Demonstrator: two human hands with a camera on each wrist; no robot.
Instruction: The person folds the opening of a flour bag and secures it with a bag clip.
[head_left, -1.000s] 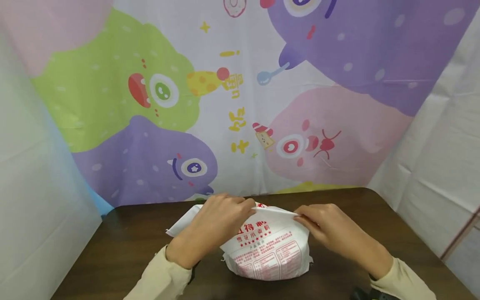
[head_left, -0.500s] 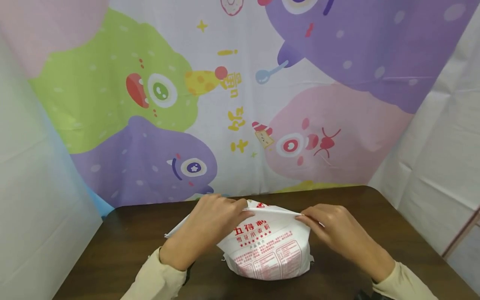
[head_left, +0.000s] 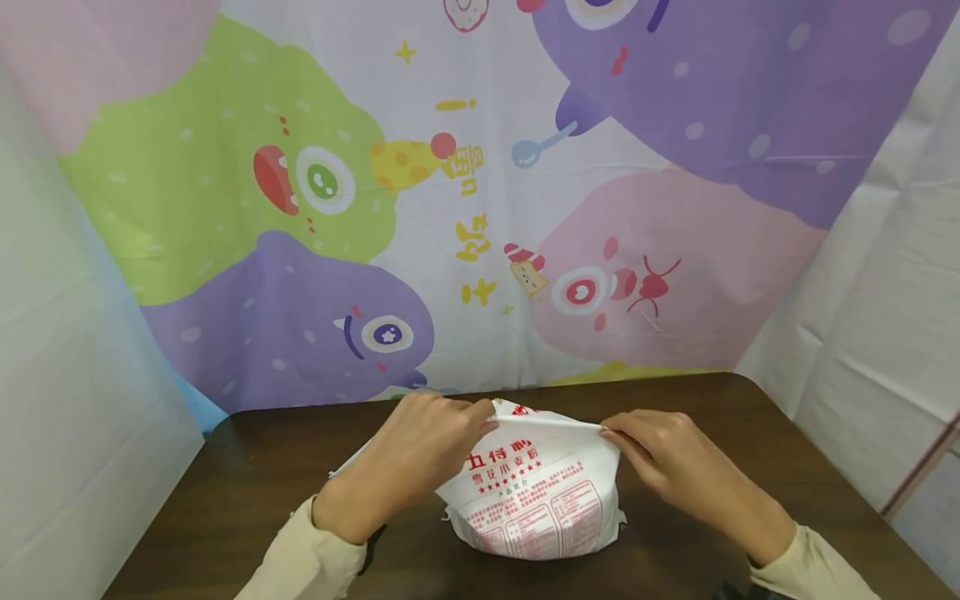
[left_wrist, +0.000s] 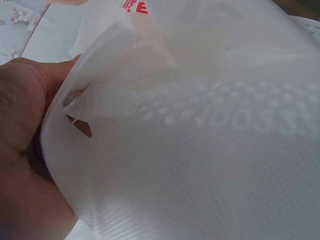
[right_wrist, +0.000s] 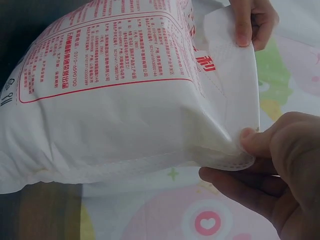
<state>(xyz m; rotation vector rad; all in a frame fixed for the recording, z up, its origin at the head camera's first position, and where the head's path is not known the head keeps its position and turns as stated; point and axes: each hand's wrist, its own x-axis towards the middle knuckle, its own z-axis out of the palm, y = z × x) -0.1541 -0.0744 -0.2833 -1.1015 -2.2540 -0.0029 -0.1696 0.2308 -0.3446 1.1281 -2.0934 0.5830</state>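
A white flour bag with red Chinese print stands on the dark wooden table, its top edge folded over and stretched between both hands. My left hand pinches the left end of that fold. In the left wrist view the bag's whitish, dotted plastic fills most of the picture, with the left hand at its edge. The right corner of the fold is pinched by my right hand. Seen from the right wrist, thumb and fingers of the right hand grip the corner of the bag.
The dark wooden table extends around the bag. Behind it hangs a cloth printed with cartoon creatures. White cloth walls stand on both sides, the left wall and the right wall.
Both hands have drawn slightly apart, left hand leftward and right hand rightward, pulling the folded edge tauter. More of the red lettering shows beside the left hand.
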